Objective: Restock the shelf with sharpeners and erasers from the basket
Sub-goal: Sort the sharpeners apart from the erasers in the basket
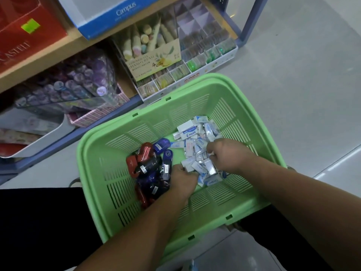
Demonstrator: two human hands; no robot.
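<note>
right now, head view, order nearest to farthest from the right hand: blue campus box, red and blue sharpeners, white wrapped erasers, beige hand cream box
From the right hand:
1. white wrapped erasers, under it
2. red and blue sharpeners, left
3. beige hand cream box, lower shelf
4. blue Campus box, shelf above

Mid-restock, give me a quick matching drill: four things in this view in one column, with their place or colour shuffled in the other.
Things:
1. sharpeners
2. erasers
3. Campus box
4. basket

Place or colour:
A. light green, slotted walls
B. left part of the basket floor
C. on the wooden shelf board above
D. right part of the basket floor

Pairs: 1-B; 2-D; 3-C; 4-A
</note>
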